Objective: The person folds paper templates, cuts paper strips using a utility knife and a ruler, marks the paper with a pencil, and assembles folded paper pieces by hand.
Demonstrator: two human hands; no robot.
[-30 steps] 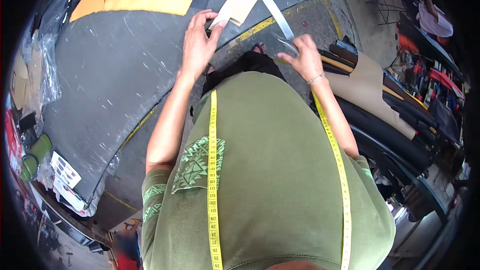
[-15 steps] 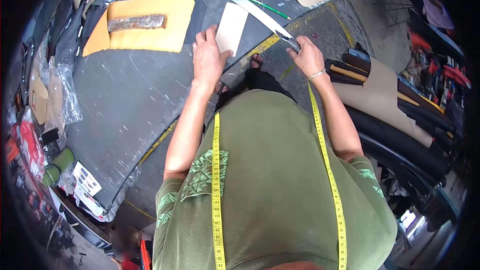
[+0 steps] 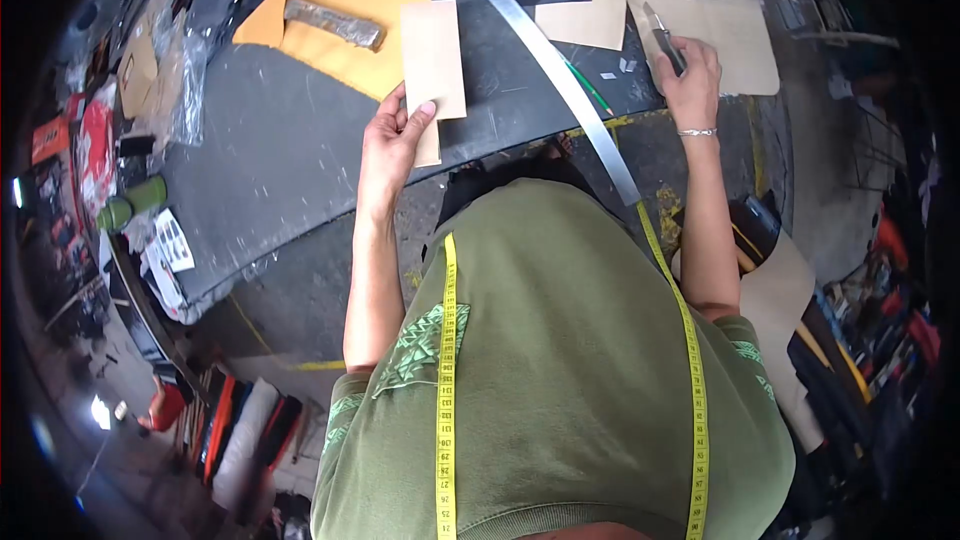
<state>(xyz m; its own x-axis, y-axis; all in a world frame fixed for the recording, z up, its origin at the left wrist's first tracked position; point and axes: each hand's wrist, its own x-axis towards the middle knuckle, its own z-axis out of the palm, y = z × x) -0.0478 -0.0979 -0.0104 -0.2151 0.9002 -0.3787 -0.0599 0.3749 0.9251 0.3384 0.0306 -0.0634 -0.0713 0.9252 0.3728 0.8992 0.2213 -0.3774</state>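
Note:
My left hand (image 3: 392, 145) pinches a pale beige rectangular piece of card (image 3: 434, 55) between thumb and fingers. A second beige strip (image 3: 429, 147) shows beneath it, near the table's front edge. My right hand (image 3: 692, 80) is closed around a utility knife (image 3: 667, 45) with a dark handle, its blade pointing up and left over a large beige sheet (image 3: 735, 45). Between my hands, a long metal ruler (image 3: 545, 60) lies diagonally, its near end jutting past the table edge. A green pencil (image 3: 590, 90) is partly under the ruler.
On the dark table (image 3: 270, 160) lies yellow-orange material (image 3: 345, 55) with a brown, wrapped-looking bar (image 3: 335, 22) on top. Small white scraps (image 3: 627, 65) lie near the pencil. A green bottle (image 3: 132, 202) stands at the left end. Rolled materials (image 3: 790, 280) are at the right.
My left hand has taken hold of the beige card and lifted it. My right hand has moved the knife away from the ruler, to the right. The view has shifted too.

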